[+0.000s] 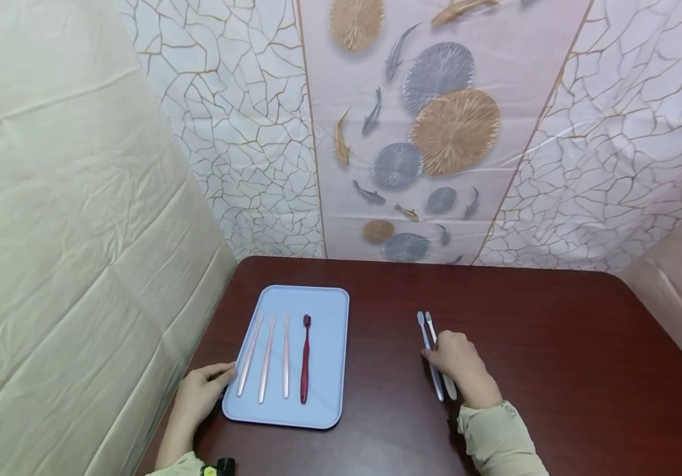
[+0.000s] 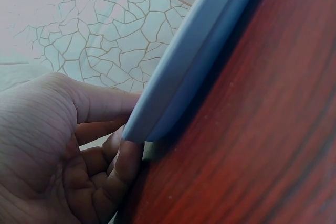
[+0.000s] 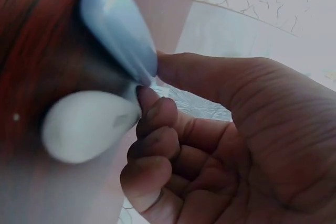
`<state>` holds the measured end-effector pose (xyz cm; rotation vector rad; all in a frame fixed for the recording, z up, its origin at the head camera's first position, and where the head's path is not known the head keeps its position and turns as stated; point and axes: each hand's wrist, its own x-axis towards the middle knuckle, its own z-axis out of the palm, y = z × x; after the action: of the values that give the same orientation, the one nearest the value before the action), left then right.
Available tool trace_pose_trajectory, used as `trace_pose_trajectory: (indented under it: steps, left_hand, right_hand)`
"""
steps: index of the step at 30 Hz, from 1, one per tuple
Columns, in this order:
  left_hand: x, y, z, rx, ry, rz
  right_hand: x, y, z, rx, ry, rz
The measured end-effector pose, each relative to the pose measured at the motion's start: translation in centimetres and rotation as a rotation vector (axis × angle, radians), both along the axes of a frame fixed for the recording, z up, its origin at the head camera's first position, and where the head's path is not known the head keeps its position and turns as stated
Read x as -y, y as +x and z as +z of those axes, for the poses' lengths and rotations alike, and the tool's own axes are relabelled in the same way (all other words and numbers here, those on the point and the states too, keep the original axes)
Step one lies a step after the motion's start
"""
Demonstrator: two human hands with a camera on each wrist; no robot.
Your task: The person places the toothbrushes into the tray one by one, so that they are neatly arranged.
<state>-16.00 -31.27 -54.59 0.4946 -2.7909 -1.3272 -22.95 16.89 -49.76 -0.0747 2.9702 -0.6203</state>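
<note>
My left hand (image 1: pixel 200 391) grips the left rim of a light blue tray (image 1: pixel 327 370), thumb above and fingers curled under in the left wrist view. On the tray lie three pale pink toothbrushes (image 1: pixel 266 363) and, to their right, a dark red toothbrush (image 1: pixel 305 363), all with heads to the far side. My right hand (image 1: pixel 462 360) is over two toothbrushes on the table. Its thumb and forefinger pinch the blue toothbrush (image 3: pixel 113 22); the white toothbrush (image 3: pixel 84 127) lies just right of it, close by the curled fingers. The hand partly hides both handles in the head view.
The dark reddish-brown table (image 1: pixel 585 370) has rounded far corners. Behind it hangs a patterned cloth backdrop (image 1: pixel 257 132) with fish and round leaves. A beige cloth wall (image 1: pixel 90 264) stands close along the left side.
</note>
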Motion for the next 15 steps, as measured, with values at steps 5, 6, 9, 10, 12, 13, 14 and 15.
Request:
trace_pose_trajectory:
  steps: [5, 6, 9, 10, 12, 13, 14, 15]
  left_hand:
    - [0.03, -0.11, 0.07, 0.006, 0.01, -0.008]
    - [0.01, -0.1, 0.14, 0.01, 0.007, -0.007]
    - [0.0, -0.08, 0.3, 0.013, 0.0, -0.007]
    - [-0.01, -0.07, 0.35, 0.014, 0.002, -0.007]
    - [-0.02, -0.01, 0.39, 0.011, 0.009, -0.007]
    - [-0.04, 0.01, 0.39, 0.009, 0.013, -0.01]
    - [-0.04, 0.05, 0.39, 0.009, 0.016, -0.012]
    - [-0.04, 0.1, 0.35, 0.011, 0.02, -0.013]
  right_hand:
    - [0.15, 0.29, -0.02, -0.012, 0.027, 0.023]
    - [0.17, 0.35, -0.04, -0.009, 0.026, 0.031]
    - [0.28, 0.42, -0.07, 0.0, 0.012, 0.049]
    - [0.31, 0.4, -0.06, 0.008, 0.003, 0.052]
    - [0.35, 0.27, -0.13, 0.017, -0.011, 0.056]
    - [0.36, 0.22, -0.16, 0.024, -0.014, 0.056]
    - [0.37, 0.19, -0.17, 0.023, -0.019, 0.058]
    - [0.39, 0.22, -0.16, 0.025, -0.023, 0.059]
